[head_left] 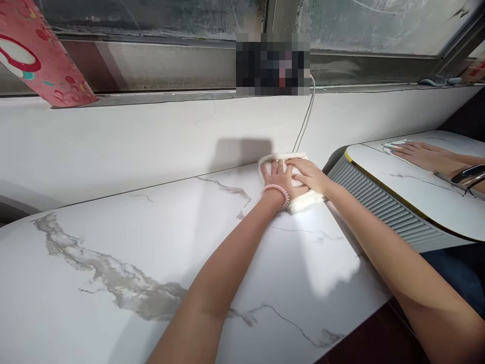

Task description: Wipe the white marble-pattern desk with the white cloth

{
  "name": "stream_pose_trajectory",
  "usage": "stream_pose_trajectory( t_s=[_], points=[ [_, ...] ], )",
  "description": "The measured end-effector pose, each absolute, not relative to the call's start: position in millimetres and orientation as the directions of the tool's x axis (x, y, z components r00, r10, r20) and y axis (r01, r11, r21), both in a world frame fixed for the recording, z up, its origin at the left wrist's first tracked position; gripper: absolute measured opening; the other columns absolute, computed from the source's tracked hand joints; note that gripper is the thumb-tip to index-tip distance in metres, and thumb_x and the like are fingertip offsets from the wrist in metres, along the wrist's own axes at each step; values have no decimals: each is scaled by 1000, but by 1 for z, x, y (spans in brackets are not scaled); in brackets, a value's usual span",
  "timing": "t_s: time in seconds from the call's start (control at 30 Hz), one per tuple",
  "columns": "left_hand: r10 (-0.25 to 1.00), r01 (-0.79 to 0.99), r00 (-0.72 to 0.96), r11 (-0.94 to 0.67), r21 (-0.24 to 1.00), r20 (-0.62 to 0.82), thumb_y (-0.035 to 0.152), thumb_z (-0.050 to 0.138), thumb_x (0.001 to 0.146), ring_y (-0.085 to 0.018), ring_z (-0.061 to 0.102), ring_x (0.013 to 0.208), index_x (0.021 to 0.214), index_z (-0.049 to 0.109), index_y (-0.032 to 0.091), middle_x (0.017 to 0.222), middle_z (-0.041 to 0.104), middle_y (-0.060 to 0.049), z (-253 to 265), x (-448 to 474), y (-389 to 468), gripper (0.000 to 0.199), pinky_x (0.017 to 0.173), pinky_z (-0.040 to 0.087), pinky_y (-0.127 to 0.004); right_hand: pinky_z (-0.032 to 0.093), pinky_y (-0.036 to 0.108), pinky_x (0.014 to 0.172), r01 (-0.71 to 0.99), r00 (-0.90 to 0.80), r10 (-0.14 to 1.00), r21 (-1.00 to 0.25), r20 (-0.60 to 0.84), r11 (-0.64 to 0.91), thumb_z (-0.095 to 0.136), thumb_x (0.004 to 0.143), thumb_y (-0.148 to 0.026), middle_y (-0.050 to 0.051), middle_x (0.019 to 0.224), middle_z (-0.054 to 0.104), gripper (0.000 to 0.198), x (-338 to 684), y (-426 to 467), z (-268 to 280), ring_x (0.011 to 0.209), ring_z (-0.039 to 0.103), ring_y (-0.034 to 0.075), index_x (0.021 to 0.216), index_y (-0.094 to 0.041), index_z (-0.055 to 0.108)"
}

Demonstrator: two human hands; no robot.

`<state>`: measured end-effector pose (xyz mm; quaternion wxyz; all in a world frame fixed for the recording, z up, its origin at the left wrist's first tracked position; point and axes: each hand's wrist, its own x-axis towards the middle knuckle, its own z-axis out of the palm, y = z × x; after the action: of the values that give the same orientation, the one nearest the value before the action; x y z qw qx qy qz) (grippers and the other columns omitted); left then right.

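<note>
Left hand (281, 183) and right hand (311, 175) cover 1 white cloth (303, 203) beside the wall (151, 136).
It lies directly beneath both, on a marbled tabletop (204, 222); both splayed flat, neither clenched.

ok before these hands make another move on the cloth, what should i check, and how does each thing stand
1. Left hand flat on the white cloth: ok.
2. Right hand on it too: ok.
3. Left wrist bare: not ok, it wears a pink coiled band.
4. Cable apart from the cloth: cannot tell, its lower end is hidden.
5. Other person's hand well apart: ok, on the neighbouring table.
</note>
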<state>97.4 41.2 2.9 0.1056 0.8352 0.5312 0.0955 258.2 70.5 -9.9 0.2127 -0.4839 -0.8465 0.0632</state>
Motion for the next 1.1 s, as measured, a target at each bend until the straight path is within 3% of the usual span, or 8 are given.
stream_pose_trajectory(
  t_s=[0.33,0.67,1.1],
  points=[
    [917,881,397,-392,267,36,72,32,80,-31,10,148,151,23,21,161,18,-11,1,88,73,88,115,-2,-61,34,51,109,778,-410,849,-358,334,516,45,81,-33,8,136,56,48,245,103,-13,127,48,30,127,-20,55],
    [918,889,392,-394,235,58,69,33,83,-33,10,147,152,23,17,160,17,-14,1,91,64,87,114,0,-63,30,50,113,783,-417,850,-348,320,515,43,85,-34,8,141,52,50,247,94,-14,132,43,29,131,-20,53],
    [865,831,476,-502,239,159,69,30,85,-36,12,146,150,27,10,158,22,-19,-3,128,-48,88,113,3,-67,23,55,116,846,-388,892,-293,232,445,35,93,-50,8,148,43,55,291,-35,-6,140,34,28,141,-24,41]
  ],
)
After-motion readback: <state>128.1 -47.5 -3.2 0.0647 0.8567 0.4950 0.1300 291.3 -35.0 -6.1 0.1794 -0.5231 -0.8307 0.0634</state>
